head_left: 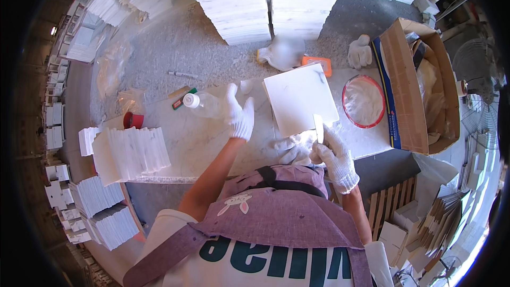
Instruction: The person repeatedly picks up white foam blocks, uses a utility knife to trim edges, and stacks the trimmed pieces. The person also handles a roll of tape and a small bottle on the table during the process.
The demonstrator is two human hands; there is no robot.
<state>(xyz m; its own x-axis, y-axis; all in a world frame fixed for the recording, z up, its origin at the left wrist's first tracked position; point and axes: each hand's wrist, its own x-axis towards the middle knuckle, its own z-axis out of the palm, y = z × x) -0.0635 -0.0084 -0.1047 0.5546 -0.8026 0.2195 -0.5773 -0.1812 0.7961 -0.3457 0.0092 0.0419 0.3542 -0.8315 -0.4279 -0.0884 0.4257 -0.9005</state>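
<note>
My left hand [240, 114], in a white knit glove, is raised over the marble bench [212, 149] with thumb and fingers apart and nothing in it. Just left of it is a clear plastic bottle [210, 105] with a white cap. In a similar glove, my right hand [338, 160] is closed on a scraper [318, 126], its flat pale blade pointing up at the lower edge of a square white marble tile [300, 98]. Between my hands, at the bench's near edge, lies a loose white glove [295, 149]. The scraper's handle is hidden in my fingers.
A red-rimmed tub of white material [363, 101] and a cardboard box [409, 90] stand at right. At left are stacked tiles [130, 151] and a red cup-like object [133, 120]. Tall tile stacks [228, 5] rise behind. More gloves [360, 52] and an orange item [322, 65] lie far.
</note>
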